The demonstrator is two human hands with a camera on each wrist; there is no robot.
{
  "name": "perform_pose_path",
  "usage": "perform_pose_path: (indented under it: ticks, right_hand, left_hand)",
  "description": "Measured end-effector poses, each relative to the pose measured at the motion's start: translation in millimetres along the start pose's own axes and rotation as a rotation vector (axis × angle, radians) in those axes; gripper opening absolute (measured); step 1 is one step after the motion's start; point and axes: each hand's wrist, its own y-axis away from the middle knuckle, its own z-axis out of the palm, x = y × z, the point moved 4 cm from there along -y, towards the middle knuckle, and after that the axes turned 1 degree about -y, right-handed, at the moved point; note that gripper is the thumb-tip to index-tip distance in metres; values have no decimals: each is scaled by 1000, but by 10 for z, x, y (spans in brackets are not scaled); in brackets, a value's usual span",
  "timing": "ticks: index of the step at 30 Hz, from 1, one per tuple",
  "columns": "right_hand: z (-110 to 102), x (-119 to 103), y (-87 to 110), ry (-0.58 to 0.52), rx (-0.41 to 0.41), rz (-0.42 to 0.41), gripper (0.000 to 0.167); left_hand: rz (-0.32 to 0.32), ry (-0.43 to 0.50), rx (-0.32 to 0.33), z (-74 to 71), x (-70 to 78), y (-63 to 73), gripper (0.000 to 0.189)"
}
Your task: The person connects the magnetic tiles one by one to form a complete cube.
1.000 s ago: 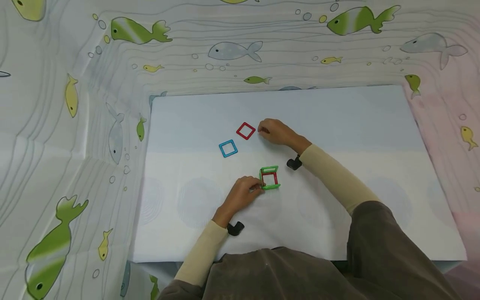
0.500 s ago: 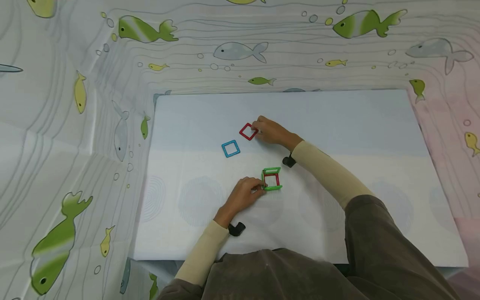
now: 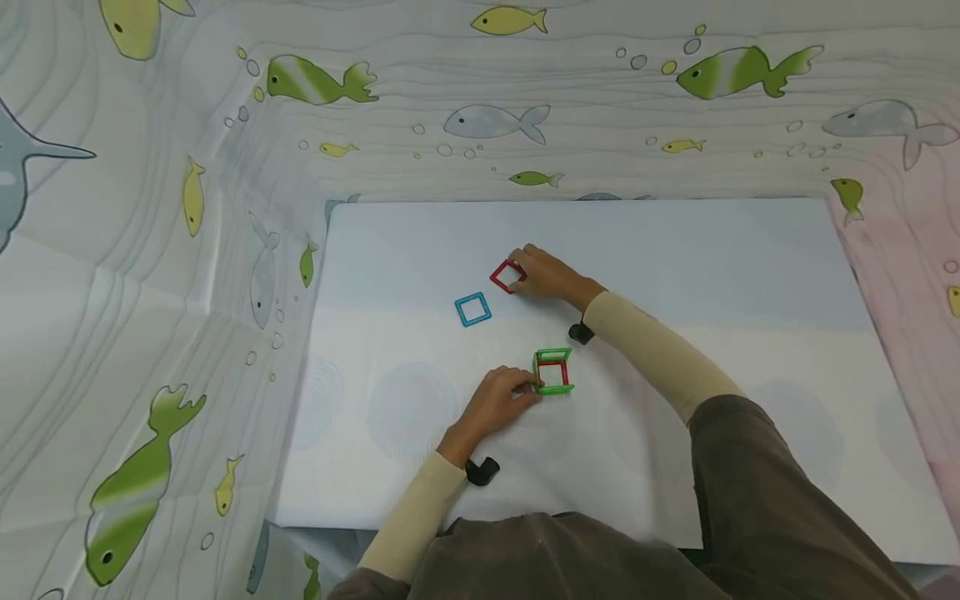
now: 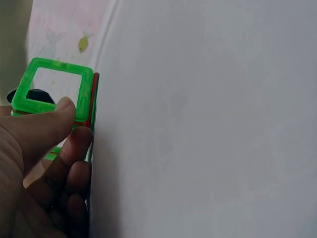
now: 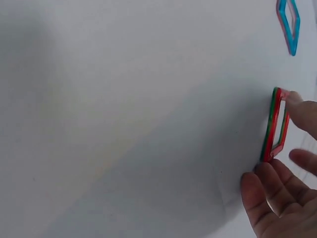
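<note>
My left hand [image 3: 498, 402] pinches the near left side of a small boxy build of green and red square magnetic tiles [image 3: 555, 389]. In the left wrist view, the thumb lies on an upright green tile [image 4: 86, 94], and a red tile edge [image 4: 94, 89] shows beside it. Farther out, my right hand [image 3: 551, 273] holds a flat red magnetic tile [image 3: 499, 285] by its edges between thumb and fingers. Up close in the right wrist view, a green edge [image 5: 266, 141] shows under the red tile [image 5: 270, 131]. Left of it lies a blue magnetic tile [image 3: 468, 297], touched by neither hand.
A white-covered table [image 3: 675, 258] carries everything. Fish-printed cloth [image 3: 405, 71] surrounds its back and sides. A black wrist camera sits on each wrist, the left [image 3: 482, 472] near the table's front.
My right hand has moved left onto the red tile and taken hold of it. My left hand stays at the green and red build. The head view has shifted slightly.
</note>
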Motion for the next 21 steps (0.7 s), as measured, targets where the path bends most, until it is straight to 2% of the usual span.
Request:
perform_pose_path:
  ticks: [8,21]
  right_hand:
    - [83,-19,-68,88,1,27,47]
    - [57,-33,-101,2,-38,115,46]
  left_hand:
    - [11,23,10,39,-8,32,16]
    - [6,24,17,11,14,27,17]
